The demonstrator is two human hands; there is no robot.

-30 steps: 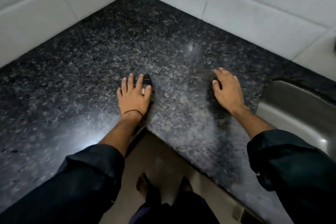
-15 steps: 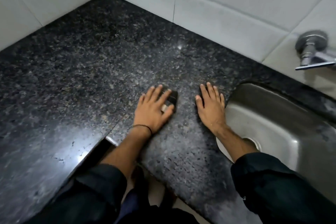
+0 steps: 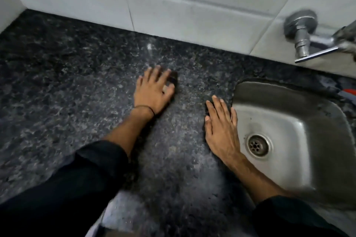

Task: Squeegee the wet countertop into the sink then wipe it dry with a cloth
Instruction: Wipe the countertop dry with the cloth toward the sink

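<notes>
Countertop (image 3: 73, 90), dark speckled stone, lies under both outstretched arms, with the steel sink (image 3: 289, 121) just right of the right hand (image 3: 221, 131). That hand lies flat, fingers nearly together, pressing a dark pad whose make I cannot tell, at the sink's rim. The left hand (image 3: 152, 90) spreads flat over another dark object. Both hands have slid rightward toward the sink since half a second ago.

One head view looks steeply down from close above the worktop (image 3: 77, 92), facing the tiled wall (image 3: 173, 2) at 12 o'clock; the sink (image 3: 289, 125) lies at 3 o'clock.
</notes>
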